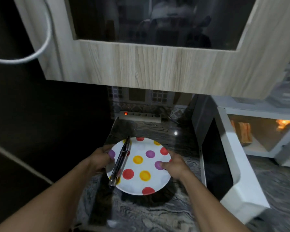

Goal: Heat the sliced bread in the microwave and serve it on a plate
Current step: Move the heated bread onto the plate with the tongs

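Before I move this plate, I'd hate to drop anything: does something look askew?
The tongs lie slantwise on the left of the plate, their near end overhanging its rim; they might slide off.

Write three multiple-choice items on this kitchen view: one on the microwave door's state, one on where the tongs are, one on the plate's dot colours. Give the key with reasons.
1. The white microwave's dark-glass door is: A shut; B open; C missing.
2. The metal tongs are: A hung on a wall hook; B in the microwave; C on the white round plate, left side.
3. The plate's bold dots are: A red, yellow and purple; B green and blue; C all black.

Key: 1 B, the door stands swung out and the lit inside with the bread slices shows. 2 C, the tongs lie across the plate near the left hand. 3 A, red, yellow and purple dots show on the white.
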